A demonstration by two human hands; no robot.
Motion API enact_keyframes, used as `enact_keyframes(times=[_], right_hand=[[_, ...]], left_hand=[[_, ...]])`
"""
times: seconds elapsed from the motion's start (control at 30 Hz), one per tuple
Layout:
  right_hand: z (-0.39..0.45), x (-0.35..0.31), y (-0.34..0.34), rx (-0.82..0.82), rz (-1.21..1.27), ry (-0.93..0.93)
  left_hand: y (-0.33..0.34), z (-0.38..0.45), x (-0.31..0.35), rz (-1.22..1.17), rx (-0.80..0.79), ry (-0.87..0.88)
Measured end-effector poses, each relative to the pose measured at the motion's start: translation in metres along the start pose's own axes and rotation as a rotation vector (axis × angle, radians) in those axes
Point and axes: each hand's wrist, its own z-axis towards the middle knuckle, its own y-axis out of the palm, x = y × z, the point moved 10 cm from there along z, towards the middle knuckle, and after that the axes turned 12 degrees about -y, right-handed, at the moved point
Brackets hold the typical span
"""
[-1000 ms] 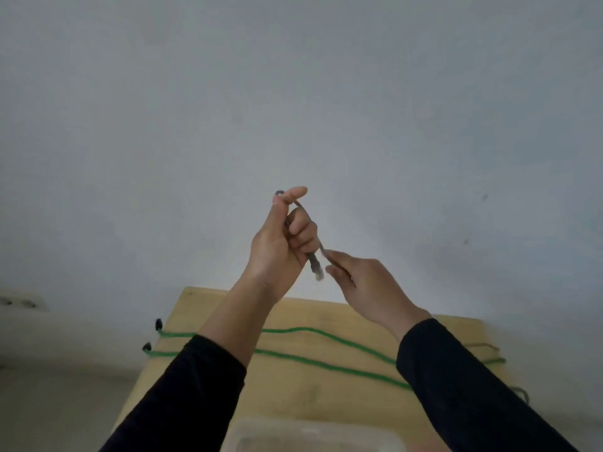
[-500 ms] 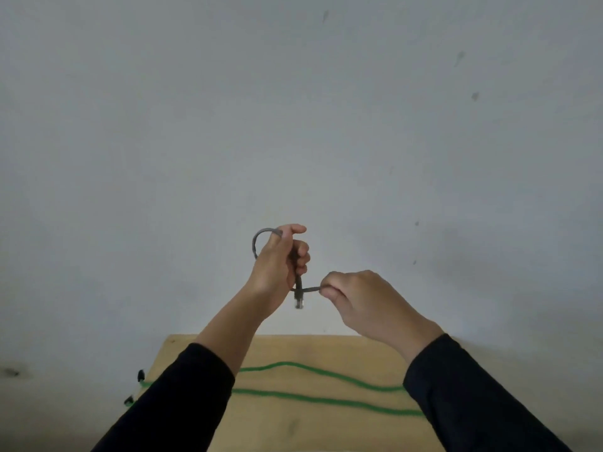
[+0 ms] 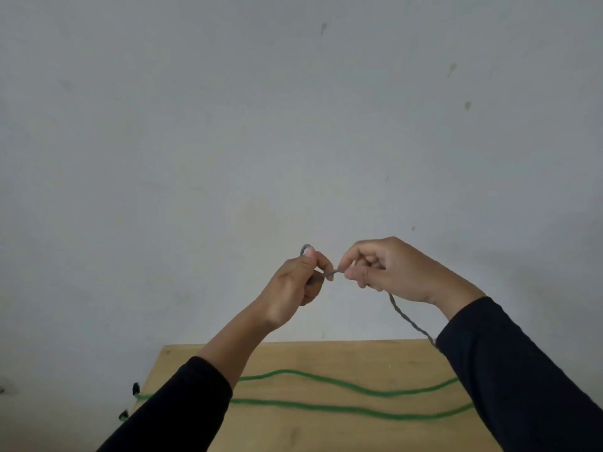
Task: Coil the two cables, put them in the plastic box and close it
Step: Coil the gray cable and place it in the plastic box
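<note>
The grey cable is pinched between left hand and right hand, its slack trailing rightward (toward the bench).

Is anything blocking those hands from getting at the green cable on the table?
Nothing visible lies on the green cable, but both hands, left hand and right hand, are occupied holding the grey cable.

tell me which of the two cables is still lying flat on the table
The green cable: it lies stretched in two lines across the wooden table. The grey cable is up in the air, held between the left hand and right hand.
</note>
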Motion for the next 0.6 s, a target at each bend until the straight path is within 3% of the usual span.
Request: enact_keyframes(times=[0.1,0.27,0.37,0.47,0.6], right_hand=[[-0.01,0.009,-0.015,-0.012,0.006,0.017],[0.004,-0.018,-0.048,0.259,-0.149,-0.093],[0.022,-0.042,-0.047,0.314,-0.221,-0.164],[0.031,-0.041,-0.036,0.291,-0.14,-0.164],[0.037,-0.034,-0.002,0.161,0.15,-0.166]], left_hand=[[-0.018,0.001,-0.006,-0.106,-0.006,-0.003],[-0.005,0.0,-0.007,-0.08,-0.114,0.011],[0.011,-0.002,-0.003,-0.123,-0.187,-0.021],[0.013,-0.004,0.006,-0.201,-0.236,-0.03],[0.012,-0.008,0.024,-0.3,-0.285,0.015]])
